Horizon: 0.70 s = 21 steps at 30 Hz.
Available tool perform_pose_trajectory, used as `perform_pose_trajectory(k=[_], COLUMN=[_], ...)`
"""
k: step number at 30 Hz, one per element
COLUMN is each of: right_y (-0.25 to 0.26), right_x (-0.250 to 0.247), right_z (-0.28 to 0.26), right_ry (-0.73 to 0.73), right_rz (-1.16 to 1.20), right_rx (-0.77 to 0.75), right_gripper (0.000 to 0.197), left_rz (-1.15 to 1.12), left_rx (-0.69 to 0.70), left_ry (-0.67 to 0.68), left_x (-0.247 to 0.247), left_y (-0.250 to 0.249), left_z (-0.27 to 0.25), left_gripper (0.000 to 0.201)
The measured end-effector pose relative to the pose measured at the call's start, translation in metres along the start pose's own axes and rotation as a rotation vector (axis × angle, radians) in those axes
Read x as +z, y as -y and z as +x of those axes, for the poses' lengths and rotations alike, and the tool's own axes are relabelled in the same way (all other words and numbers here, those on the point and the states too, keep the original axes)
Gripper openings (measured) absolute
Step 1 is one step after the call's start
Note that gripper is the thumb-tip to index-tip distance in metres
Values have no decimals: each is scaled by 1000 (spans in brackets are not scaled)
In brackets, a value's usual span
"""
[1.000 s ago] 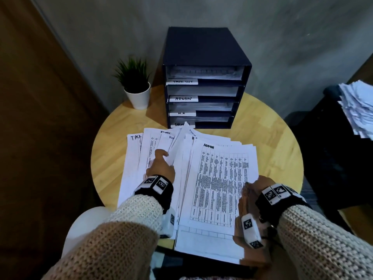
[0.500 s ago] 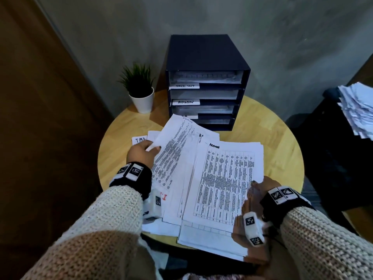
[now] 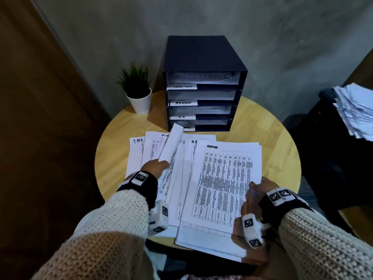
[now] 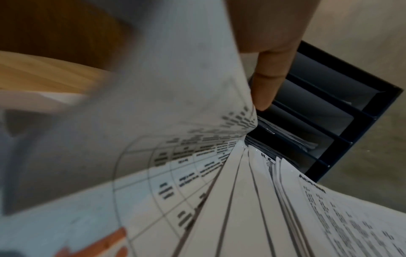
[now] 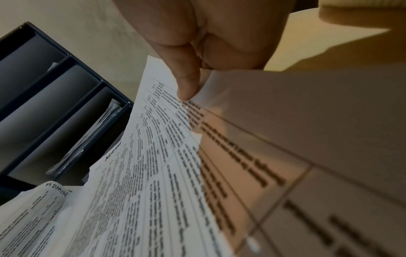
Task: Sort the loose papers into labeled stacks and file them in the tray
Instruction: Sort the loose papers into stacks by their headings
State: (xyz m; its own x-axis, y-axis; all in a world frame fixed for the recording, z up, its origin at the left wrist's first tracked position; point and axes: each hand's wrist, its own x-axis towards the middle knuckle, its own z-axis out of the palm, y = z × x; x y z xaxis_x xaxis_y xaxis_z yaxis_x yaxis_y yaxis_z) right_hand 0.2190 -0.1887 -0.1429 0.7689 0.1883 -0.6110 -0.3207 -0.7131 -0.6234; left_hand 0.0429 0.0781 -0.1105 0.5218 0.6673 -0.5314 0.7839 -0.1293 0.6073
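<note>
Since half a second ago, the left hand (image 3: 156, 165) has shifted from the left edge of the spread toward its middle, and the printed sheet it held up facing the camera now curls over with its blank back showing. That curled white sheet (image 3: 171, 145) rises from the overlapping white printed papers (image 3: 181, 178) that cover the middle and near edge of the round light-wood table (image 3: 272, 142). The left hand pinches the curled sheet at its lower end; the left wrist view shows one finger (image 4: 266, 87) extended along the paper's edge. The right hand (image 3: 255, 196) holds the right edge of the top sheet headed "ADMIN" (image 3: 224, 184), thumb (image 5: 186, 81) pressed on its printed face, near the table's near right edge. Sheets headed "TAK..." (image 3: 135, 154) lie at the left end of the spread.

A dark navy four-shelf filing tray (image 3: 203, 81) stands at the far edge of the table, upright, its open fronts toward the person. White labels mark the shelves; "ADMIN" is legible on the second. Papers lie in the top shelf and the third. A small green plant in a white pot (image 3: 138, 91) stands just left of the tray. A separate heap of white papers (image 3: 357, 110) rests on a dark surface off the right side.
</note>
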Motion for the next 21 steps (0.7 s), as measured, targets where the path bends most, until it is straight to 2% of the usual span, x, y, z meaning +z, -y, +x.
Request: perform_pose_trajectory(k=[3, 9, 15, 18, 21], right_y=[-3, -9, -5, -6, -8], right_x=[-1, -2, -3, -1, -4], right_z=[8, 19, 18, 17, 22], right_ry=[10, 1, -48, -133, -99], right_rz=[-12, -25, -64, -144, -139], right_rx=[-8, -22, -61, -128, -158], right_gripper=[41, 41, 41, 41, 41], left_rz=[-8, 3, 55, 99, 26], left_rx=[11, 106, 323, 473, 623], left_ry=[-18, -217, -360, -456, -533], left_x=[-1, -28, -70, -83, -94], left_y=[-3, -11, -34, -49, -64], left_z=[6, -2, -28, -45, -67], left_gripper=[46, 46, 18, 16, 15])
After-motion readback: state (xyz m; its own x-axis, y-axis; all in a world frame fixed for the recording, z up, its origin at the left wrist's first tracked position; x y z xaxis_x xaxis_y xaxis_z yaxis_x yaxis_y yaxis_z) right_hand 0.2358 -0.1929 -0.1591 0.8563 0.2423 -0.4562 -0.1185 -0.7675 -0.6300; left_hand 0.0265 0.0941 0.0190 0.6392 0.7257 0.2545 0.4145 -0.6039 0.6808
